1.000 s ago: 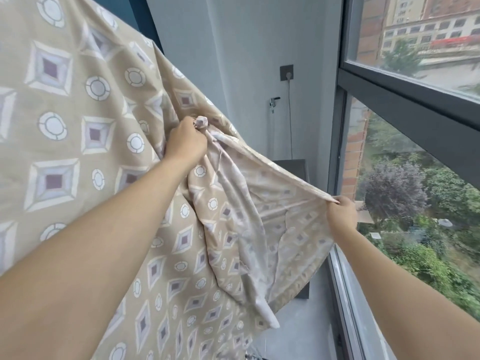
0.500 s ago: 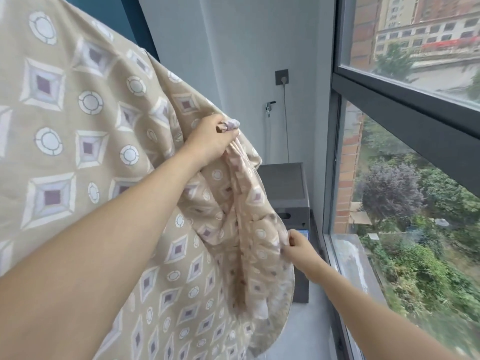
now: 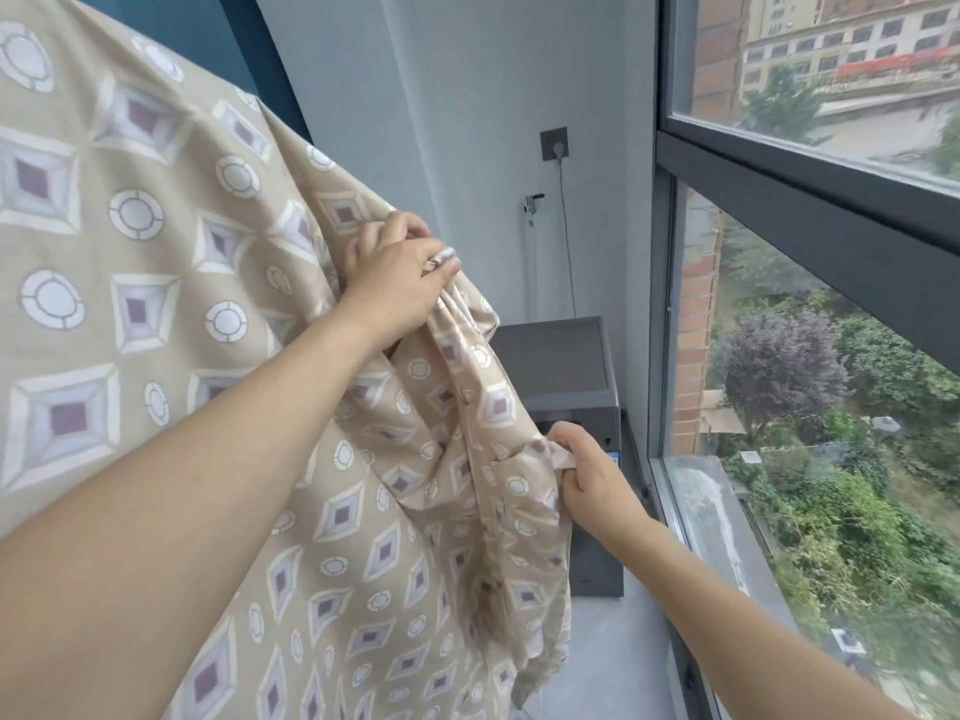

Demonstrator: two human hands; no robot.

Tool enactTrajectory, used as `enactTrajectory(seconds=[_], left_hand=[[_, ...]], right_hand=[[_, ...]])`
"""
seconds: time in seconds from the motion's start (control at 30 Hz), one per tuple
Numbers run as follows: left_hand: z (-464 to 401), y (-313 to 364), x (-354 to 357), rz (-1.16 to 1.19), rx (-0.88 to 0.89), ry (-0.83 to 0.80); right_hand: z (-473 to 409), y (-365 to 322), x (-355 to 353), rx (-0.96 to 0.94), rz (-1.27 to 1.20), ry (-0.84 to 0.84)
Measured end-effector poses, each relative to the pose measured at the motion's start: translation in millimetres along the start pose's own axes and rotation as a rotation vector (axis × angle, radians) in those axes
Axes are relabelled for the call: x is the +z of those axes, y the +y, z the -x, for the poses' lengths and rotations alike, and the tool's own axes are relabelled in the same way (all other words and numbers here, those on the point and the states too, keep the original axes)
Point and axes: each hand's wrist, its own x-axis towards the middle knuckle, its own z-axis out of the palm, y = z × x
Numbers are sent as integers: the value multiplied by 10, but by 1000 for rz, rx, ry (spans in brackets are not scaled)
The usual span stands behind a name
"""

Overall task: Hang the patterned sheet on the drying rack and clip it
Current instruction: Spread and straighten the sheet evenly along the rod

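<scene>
The patterned sheet point(image 3: 156, 283) is beige with white circles and purple-centred diamonds, and it fills the left half of the view, draped from above. My left hand point(image 3: 400, 278) is raised and grips a bunched top corner of the sheet. Lower and to the right, my right hand point(image 3: 587, 470) pinches the sheet's hanging side edge. Between the two hands the cloth falls in loose folds. The drying rack is hidden behind the cloth, and no clip is in view.
A dark grey appliance point(image 3: 566, 387) stands on the floor behind the sheet, against the pale wall. Above it are a wall socket with a cable point(image 3: 554, 143) and a tap point(image 3: 531, 204). A large dark-framed window point(image 3: 779, 200) runs along the right side.
My right hand dropped from holding the edge stretched out toward the window and came in close to the hanging folds. My left hand shifted right with the bunched corner.
</scene>
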Motion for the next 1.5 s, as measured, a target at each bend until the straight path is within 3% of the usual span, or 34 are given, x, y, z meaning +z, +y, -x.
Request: enactTrajectory(seconds=[0.1,0.2,0.3,0.37,0.53,0.67,0.87,0.93,1.03,1.13,1.33,1.5], left_hand=[[5,-12,12,163,64,-49],[52,-18,40,328,90,-89],[85,-15,35,327,121,-79],[119,12,15,236,155,-116],[213,167,22,-347,189,-356],[234,133,69,-349,111,-589],[255,54,63,-291,243,-427],[257,73,50,-283,304,-327],[269,132,34,-346,337,-254],[273,183,31,-439,287,-241],[265,206,151,-562,217,-234],[228,153,173,-805,298,-264]], right_hand=[[-4,14,47,-178,189,-36],[-2,4,50,-175,286,70],[2,0,28,-142,243,149],[-8,12,23,-3,134,139],[-51,-6,26,280,-319,260],[-3,60,3,277,-409,355],[44,136,61,-49,89,68],[9,108,105,19,36,-21],[-14,-82,82,217,-311,-154],[-15,-186,1,231,-513,-227],[-63,-186,119,160,-325,-119],[-53,-73,83,179,-286,-299]])
